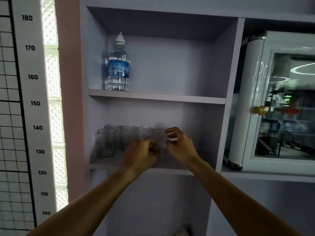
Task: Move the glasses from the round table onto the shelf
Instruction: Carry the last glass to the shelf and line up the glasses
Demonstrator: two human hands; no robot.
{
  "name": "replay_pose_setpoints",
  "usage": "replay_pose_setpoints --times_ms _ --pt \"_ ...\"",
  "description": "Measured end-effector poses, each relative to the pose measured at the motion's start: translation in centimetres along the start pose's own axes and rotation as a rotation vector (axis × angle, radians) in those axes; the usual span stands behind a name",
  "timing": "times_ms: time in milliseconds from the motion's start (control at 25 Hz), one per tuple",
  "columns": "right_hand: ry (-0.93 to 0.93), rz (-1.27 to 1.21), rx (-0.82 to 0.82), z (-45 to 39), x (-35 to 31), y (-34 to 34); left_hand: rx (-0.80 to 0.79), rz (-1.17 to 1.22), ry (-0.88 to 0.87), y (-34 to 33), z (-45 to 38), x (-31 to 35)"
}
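Observation:
Several clear glasses stand in a row on the lower shelf (109, 163) of a pale cabinet; the leftmost glass (106, 143) stands a little forward. The rightmost glass (159, 139) stands upright on the shelf between my two hands. My left hand (140, 155) is at its lower left side with the fingers curled in, and I see nothing inside them. My right hand (179, 147) is at its right side, thumb and fingers spread in a curve, with the fingertips at the glass's edge. My left hand partly hides another glass (144, 133). The round table is out of view.
A water bottle (118, 65) stands on the upper shelf (170, 97) at the left. To the right is a white cabinet with a glass door (289, 108) and a gold knob (259, 110). A height chart (33, 103) hangs on the left wall. Bare shelf board lies right of my hands.

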State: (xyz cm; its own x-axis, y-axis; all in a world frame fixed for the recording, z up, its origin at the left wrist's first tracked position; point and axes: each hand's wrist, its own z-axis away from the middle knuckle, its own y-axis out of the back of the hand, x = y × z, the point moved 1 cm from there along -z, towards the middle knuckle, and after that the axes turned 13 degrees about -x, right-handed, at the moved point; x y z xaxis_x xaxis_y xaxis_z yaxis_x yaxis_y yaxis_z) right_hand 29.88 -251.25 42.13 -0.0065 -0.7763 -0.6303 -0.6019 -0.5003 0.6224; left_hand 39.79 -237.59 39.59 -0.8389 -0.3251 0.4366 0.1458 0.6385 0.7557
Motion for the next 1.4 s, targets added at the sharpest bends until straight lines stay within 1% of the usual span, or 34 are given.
replay_pose_setpoints --times_ms 240,400,480,520,560,600,680,760,800,920,1040,1160,1280,1400 --pt "0.028 0.016 0.007 -0.6 0.3 -0.4 -0.023 -0.048 0.056 -0.5 -0.8 -0.4" --pt "0.038 0.036 0.032 -0.8 0.3 -0.4 -0.003 -0.059 0.040 -0.1 -0.5 -0.3" --pt "0.118 0.120 0.147 -0.7 -0.4 -1.0 0.000 -0.087 0.044 0.6 0.1 -0.9" --pt "0.204 0.163 0.202 -0.7 -1.1 -1.5 0.006 -0.105 0.051 1.1 0.5 -1.4" --pt "0.296 0.180 0.221 -0.8 -1.9 -2.2 0.021 -0.122 0.059 1.7 1.0 -2.0" --pt "0.369 0.172 0.188 -1.1 -2.7 -2.9 0.040 -0.132 0.055 2.3 1.5 -2.8" --pt "0.441 0.116 0.018 -1.9 -4.5 -4.8 0.099 -0.149 0.044 3.9 2.8 -4.1" --pt "0.458 0.078 -0.145 -2.8 -6.0 -6.8 0.146 -0.184 0.035 5.5 4.2 -5.2" --pt "0.460 0.065 -0.195 -3.2 -6.6 -7.8 0.157 -0.185 0.031 6.2 4.8 -5.6" --pt "0.413 0.055 -0.277 -4.3 -7.6 -10.0 0.196 -0.184 0.060 7.7 6.0 -6.6" --pt "0.345 0.036 -0.305 -4.9 -8.1 -10.9 0.214 -0.191 0.090 8.4 6.6 -6.9" --pt "0.342 0.058 -0.257 -4.4 -8.4 -10.8 0.248 -0.160 0.066 8.5 6.8 -6.9" --pt "0.365 0.095 -0.214 -3.2 -8.1 -9.3 0.235 -0.151 0.053 7.8 6.6 -6.6" --pt "0.352 0.112 -0.176 -1.7 -7.2 -6.7 0.229 -0.082 -0.016 6.5 5.8 -5.5"
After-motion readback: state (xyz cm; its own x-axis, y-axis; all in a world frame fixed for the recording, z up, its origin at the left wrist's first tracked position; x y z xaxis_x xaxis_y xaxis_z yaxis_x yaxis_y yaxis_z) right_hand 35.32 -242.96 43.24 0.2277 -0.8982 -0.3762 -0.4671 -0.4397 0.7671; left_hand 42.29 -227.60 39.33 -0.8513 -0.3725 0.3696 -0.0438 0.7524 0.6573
